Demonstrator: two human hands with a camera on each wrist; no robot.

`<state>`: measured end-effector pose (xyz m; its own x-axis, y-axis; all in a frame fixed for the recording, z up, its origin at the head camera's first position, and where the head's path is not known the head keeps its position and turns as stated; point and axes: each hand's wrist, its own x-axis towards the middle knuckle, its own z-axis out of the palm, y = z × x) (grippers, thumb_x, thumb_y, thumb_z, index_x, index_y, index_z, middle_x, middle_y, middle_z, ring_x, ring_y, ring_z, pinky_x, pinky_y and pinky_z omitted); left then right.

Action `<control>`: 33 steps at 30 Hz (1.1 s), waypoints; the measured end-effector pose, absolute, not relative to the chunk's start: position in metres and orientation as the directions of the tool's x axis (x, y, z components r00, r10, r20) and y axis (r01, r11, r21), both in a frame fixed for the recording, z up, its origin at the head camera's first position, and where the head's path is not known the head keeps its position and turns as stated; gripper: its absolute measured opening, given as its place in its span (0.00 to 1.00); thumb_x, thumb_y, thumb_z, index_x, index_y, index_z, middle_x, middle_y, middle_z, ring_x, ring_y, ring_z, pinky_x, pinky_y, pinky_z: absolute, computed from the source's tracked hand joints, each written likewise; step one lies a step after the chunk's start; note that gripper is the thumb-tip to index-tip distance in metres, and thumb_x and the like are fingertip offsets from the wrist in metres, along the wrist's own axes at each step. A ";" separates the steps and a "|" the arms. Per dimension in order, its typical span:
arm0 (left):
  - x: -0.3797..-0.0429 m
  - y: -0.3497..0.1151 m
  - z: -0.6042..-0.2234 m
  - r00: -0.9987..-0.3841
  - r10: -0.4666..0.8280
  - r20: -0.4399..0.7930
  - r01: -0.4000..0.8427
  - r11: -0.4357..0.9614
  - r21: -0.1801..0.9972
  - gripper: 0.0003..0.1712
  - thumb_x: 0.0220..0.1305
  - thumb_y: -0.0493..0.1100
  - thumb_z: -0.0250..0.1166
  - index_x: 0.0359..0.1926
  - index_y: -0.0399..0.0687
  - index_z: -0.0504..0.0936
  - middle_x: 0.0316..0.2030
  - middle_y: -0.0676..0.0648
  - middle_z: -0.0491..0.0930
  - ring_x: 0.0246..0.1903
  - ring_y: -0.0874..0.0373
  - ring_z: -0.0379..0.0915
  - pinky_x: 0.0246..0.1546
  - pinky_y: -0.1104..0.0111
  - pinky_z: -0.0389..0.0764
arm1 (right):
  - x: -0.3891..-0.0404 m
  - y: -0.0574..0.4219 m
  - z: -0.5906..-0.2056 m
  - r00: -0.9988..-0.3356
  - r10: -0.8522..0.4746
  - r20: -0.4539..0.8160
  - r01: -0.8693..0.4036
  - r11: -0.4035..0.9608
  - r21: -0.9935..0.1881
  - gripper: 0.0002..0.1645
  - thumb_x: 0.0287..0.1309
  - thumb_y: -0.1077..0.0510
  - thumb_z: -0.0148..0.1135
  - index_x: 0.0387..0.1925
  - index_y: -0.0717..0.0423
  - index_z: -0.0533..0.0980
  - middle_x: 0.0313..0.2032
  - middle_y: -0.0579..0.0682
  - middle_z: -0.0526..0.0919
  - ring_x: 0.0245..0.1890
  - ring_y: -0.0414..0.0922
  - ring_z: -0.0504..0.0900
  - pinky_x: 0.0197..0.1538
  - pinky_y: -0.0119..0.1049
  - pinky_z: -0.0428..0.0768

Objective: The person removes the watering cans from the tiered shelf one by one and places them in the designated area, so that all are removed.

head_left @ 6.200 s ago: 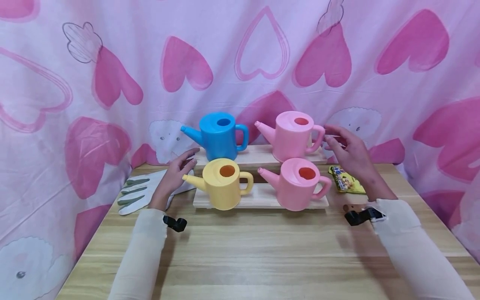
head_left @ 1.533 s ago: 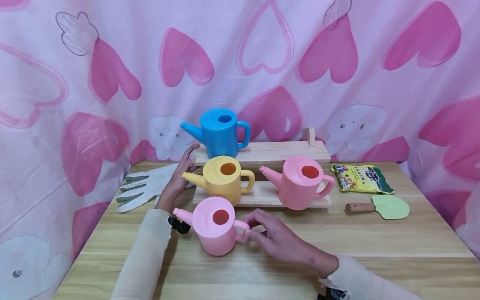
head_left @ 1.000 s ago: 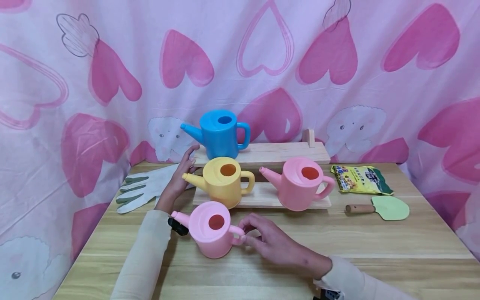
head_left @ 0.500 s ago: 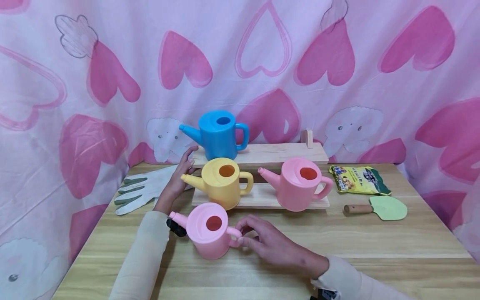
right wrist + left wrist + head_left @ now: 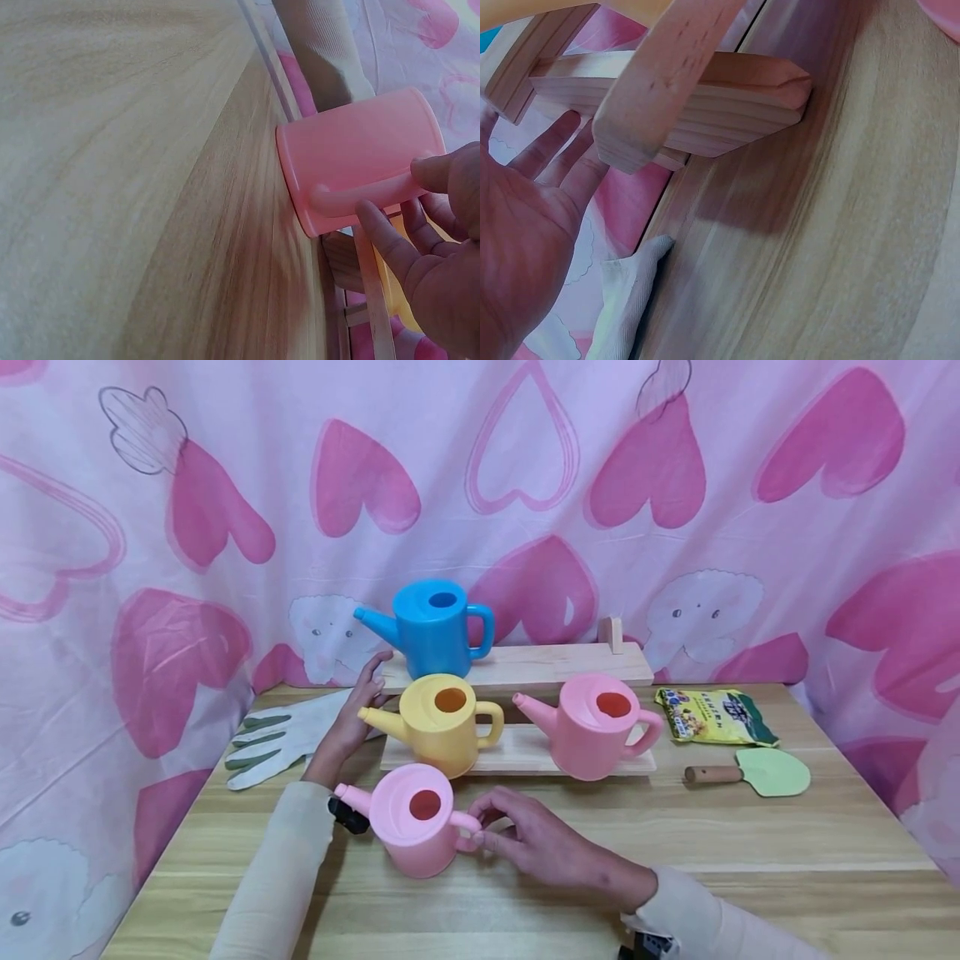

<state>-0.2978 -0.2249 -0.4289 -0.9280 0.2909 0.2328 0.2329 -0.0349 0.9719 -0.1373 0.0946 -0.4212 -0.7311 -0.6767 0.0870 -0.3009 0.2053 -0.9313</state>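
My right hand (image 5: pixel 536 839) pinches the handle of a light pink watering can (image 5: pixel 411 852) between thumb and fingers. The can stands upright at the table front, spout to the left; in the right wrist view its base (image 5: pixel 292 184) meets or nearly meets the tabletop. My left hand (image 5: pixel 351 724) is at the left end of a two-step wooden stand (image 5: pixel 547 667), fingers extended against or just behind its wood in the left wrist view. A blue watering can (image 5: pixel 431 639) is on the upper step. On the lower one are a yellow can (image 5: pixel 438 739) and a darker pink can (image 5: pixel 585 739).
White-and-green gloves (image 5: pixel 281 739) lie left of the stand, partly behind the left forearm. To the right are a yellow-green packet (image 5: pixel 716 717) and a small trowel (image 5: pixel 772 772) with a wooden handle. A heart-patterned curtain (image 5: pixel 517 435) hangs behind the table (image 5: pixel 525 927).
The light pink can came down from the upper step's right side to the table front, held by my right hand, and has lately shifted slightly left. My left hand now reaches the stand's end.
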 end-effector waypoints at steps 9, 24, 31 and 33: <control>-0.298 -0.223 -0.427 -0.929 0.285 0.234 0.233 -0.037 0.972 0.31 0.82 0.51 0.38 0.80 0.55 0.49 0.72 0.42 0.55 0.60 0.52 0.69 0.56 0.69 0.76 | -0.141 0.100 -0.408 -0.744 -0.654 0.137 -0.346 0.202 -0.916 0.13 0.71 0.53 0.65 0.55 0.43 0.76 0.51 0.45 0.81 0.53 0.44 0.80 0.54 0.37 0.81; -0.298 -0.219 -0.425 -0.930 0.288 0.228 0.232 -0.019 0.972 0.30 0.83 0.50 0.37 0.80 0.53 0.49 0.67 0.43 0.58 0.55 0.55 0.71 0.52 0.71 0.77 | -0.175 0.109 -0.348 -0.721 -0.472 0.507 -0.659 0.242 -0.712 0.17 0.68 0.63 0.66 0.57 0.57 0.80 0.53 0.47 0.83 0.51 0.47 0.82 0.49 0.39 0.83; -0.297 -0.221 -0.426 -0.931 0.285 0.228 0.230 -0.029 0.973 0.32 0.82 0.52 0.39 0.80 0.53 0.48 0.70 0.39 0.56 0.58 0.54 0.70 0.55 0.69 0.76 | -0.197 0.098 -0.330 -0.780 -0.366 0.507 -0.607 0.251 -0.754 0.27 0.71 0.59 0.63 0.69 0.51 0.72 0.67 0.49 0.73 0.64 0.49 0.74 0.59 0.50 0.78; -0.297 -0.223 -0.427 -0.933 0.283 0.220 0.224 -0.021 0.974 0.31 0.82 0.53 0.39 0.80 0.55 0.48 0.70 0.40 0.55 0.57 0.54 0.70 0.53 0.70 0.77 | -0.203 0.093 -0.327 -0.812 -0.333 0.479 -0.567 0.257 -0.782 0.29 0.72 0.57 0.62 0.72 0.48 0.70 0.69 0.46 0.70 0.67 0.46 0.71 0.61 0.51 0.77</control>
<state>-0.2970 -0.2227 -0.4272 -0.9334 0.2831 0.2203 0.2235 -0.0213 0.9745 -0.2028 0.0926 -0.3272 -0.8122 -0.3325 0.4793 -0.5671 0.2573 -0.7824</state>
